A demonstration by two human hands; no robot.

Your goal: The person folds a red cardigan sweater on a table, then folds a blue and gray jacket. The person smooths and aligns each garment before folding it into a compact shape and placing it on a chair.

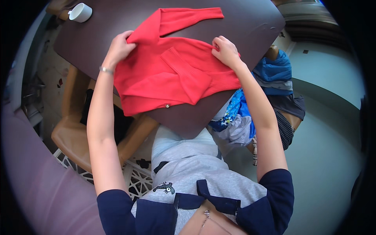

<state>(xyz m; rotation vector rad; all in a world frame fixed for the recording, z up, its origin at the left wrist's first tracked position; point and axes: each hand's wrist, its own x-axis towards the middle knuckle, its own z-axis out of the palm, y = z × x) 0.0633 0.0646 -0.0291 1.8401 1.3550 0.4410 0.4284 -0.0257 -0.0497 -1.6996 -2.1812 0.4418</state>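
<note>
A red knitted sweater lies sideways over the near corner of the dark brown table, part of it hanging past the edge. One sleeve stretches out toward the far side; the other is folded across the body. My left hand is closed on the sweater's upper left part, fingertips partly hidden by the cloth. At the ribbed hem on the right, my right hand pinches the fabric's far edge. A small shiny button shows along the near edge of the sweater.
A white mug stands at the table's far left. Left of me is a tan chair with something dark on it. Piled clothes, including a blue garment and a grey-white one, lie at the right beside the table.
</note>
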